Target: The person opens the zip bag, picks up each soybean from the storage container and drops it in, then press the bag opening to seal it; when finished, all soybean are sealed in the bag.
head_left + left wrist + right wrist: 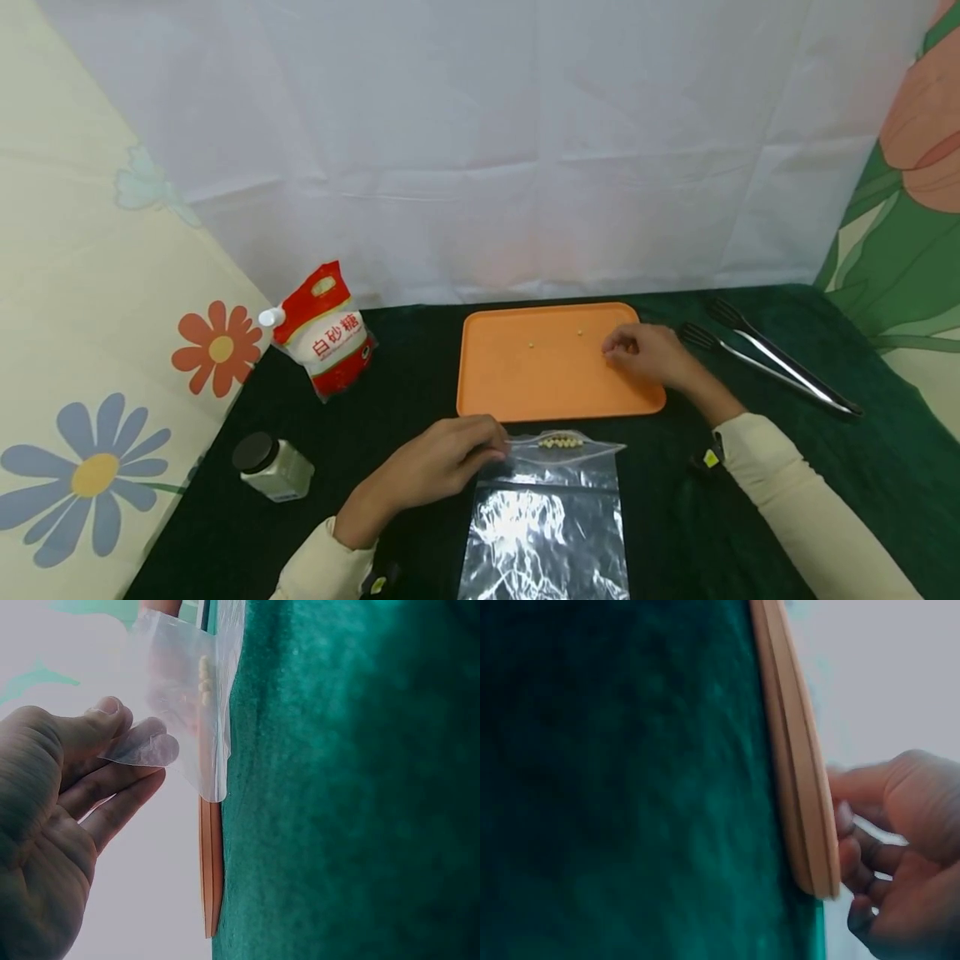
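My left hand [442, 460] pinches the upper left corner of a clear zip bag [547, 533] that lies on the cloth. In the left wrist view, the bag's clear film [176, 690] shows between thumb and fingers. Several small pale-yellow beans [561, 442] sit near the bag's mouth. Over the right part of an orange tray [510, 379], my right hand [648, 354] reaches down with bent fingers, fingertips at the surface. Whether it holds a bean is hidden; the tray's rim [799, 772] covers the fingertips in the right wrist view. Two loose beans [531, 345] lie on the tray.
Metal tongs with dark slotted heads [780, 358] lie right of the tray. A red and white sugar bag [326, 333] with a white cap stands at the back left. Nearer is a dark-lidded jar [277, 471]. Dark green cloth [405, 367] covers the table.
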`<state>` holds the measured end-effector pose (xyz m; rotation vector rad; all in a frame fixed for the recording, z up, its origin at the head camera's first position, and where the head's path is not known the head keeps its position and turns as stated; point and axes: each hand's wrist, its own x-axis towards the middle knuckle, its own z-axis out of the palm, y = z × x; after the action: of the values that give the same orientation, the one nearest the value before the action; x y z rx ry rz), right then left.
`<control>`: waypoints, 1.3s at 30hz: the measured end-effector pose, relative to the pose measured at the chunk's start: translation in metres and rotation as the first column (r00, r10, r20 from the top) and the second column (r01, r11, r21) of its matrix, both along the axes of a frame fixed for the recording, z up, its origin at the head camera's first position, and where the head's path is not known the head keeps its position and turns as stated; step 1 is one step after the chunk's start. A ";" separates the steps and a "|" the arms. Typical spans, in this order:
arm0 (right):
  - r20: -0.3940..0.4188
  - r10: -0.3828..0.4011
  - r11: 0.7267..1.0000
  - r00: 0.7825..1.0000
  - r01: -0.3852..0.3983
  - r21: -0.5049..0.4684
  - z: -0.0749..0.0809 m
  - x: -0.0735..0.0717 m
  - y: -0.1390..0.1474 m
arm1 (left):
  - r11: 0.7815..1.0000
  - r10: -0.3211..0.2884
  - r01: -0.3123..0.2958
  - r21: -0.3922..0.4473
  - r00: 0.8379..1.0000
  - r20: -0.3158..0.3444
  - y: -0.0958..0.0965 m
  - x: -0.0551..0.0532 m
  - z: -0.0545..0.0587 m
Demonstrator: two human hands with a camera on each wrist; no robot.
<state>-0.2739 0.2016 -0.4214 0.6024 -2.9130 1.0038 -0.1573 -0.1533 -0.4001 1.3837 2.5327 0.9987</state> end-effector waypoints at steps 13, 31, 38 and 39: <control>-0.019 -0.033 0.994 0.999 0.035 0.103 -0.002 0.002 -0.006 | 1.000 0.004 -0.004 -0.012 1.000 -0.008 0.000 0.000 -0.002; -0.031 0.634 0.694 0.773 -0.585 -0.420 0.035 0.052 -0.025 | 1.000 0.015 -0.014 -0.022 0.999 0.050 0.000 0.000 0.002; -0.029 0.727 0.613 0.686 -0.667 -0.424 0.033 0.057 -0.031 | 1.000 0.013 -0.012 -0.018 1.000 0.027 0.000 0.000 0.001; -0.027 0.737 0.605 0.676 -0.676 -0.422 0.033 0.057 -0.032 | 1.000 0.014 -0.013 -0.019 1.000 0.022 0.000 0.000 0.001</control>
<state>-0.2166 0.1692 -0.3882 1.7985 -2.4049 1.7090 -0.1575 -0.1533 -0.3989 1.3446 2.5322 0.9850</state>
